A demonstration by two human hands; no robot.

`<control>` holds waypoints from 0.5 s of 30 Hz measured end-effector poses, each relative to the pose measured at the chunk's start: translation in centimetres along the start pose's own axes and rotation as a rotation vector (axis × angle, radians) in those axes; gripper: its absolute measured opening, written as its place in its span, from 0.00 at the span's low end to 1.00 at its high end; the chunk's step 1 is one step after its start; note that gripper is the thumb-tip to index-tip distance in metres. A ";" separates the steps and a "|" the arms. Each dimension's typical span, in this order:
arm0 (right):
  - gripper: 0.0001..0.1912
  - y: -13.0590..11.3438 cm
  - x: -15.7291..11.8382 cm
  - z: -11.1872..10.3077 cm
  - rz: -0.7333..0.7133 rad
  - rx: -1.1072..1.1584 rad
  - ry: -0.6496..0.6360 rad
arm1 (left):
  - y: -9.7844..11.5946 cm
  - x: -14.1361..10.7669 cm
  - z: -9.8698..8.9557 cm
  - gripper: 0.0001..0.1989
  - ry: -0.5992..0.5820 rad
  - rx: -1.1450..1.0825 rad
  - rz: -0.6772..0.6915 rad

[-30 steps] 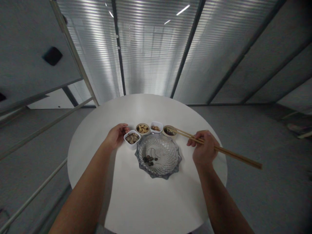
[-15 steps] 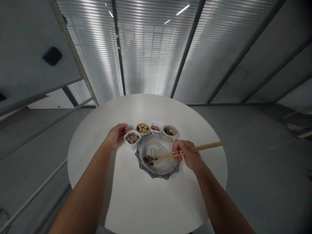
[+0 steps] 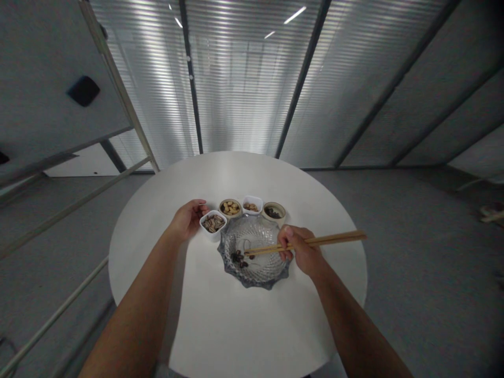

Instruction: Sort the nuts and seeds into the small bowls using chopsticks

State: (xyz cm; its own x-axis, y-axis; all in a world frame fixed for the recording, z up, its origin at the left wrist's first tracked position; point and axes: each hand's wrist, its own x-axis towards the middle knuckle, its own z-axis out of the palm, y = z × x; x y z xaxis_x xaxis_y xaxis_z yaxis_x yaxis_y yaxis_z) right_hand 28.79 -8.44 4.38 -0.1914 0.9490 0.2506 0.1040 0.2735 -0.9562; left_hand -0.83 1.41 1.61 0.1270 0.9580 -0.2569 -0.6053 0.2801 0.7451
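Note:
My right hand [image 3: 300,245] grips a pair of wooden chopsticks [image 3: 326,239], their tips close together over the patterned glass bowl [image 3: 271,278]. Several small dark pieces [image 3: 238,258] lie in the left part of that bowl, right by the tips; whether one is pinched is too small to tell. At the bowl's upper left stands a white square dish [image 3: 213,234] of striped seeds [image 3: 213,223]. My left hand [image 3: 190,218] rests on the table beside this dish, fingers loosely curled and apart, holding nothing that I can see.
Behind the glass bowl stand a round dish of tan nuts [image 3: 230,208], a white dish of brown pieces [image 3: 252,206] and a round dish with dark contents [image 3: 274,211]. All are on a round white table [image 3: 236,325]. A pale metal frame [image 3: 134,121] rises at left.
The chopstick tips have closed from spread apart to nearly touching, and sit slightly higher over the dark pieces. My left hand stays where it was.

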 end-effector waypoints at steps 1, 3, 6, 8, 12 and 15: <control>0.25 0.0 0.0 -0.1 -0.016 0.017 -0.003 | 0.0 0.0 0.0 0.02 0.000 0.000 -0.003; 0.25 0.1 0.0 -0.3 -0.045 0.050 -0.004 | 0.0 0.1 -0.1 0.02 -0.009 0.005 0.000; 0.26 0.3 0.0 -0.5 -0.035 0.059 -0.002 | -0.1 0.2 -0.2 0.03 -0.025 0.020 0.013; 0.26 0.4 0.0 -0.5 -0.008 0.030 -0.007 | -0.1 0.2 -0.2 0.03 -0.028 0.022 0.012; 0.25 0.2 0.0 -0.2 0.025 -0.039 -0.006 | -0.1 0.2 -0.1 0.03 -0.013 0.023 0.018; 0.25 -0.1 0.0 0.0 0.025 -0.051 0.009 | -0.1 0.1 -0.1 0.02 -0.007 0.026 0.015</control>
State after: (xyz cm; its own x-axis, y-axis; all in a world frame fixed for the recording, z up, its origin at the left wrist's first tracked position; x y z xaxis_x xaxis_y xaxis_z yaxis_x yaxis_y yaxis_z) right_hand 28.80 -8.44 4.48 -0.1791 0.9569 0.2284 0.1584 0.2572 -0.9533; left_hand -0.85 1.50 1.48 0.1241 0.9624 -0.2416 -0.5864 0.2675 0.7646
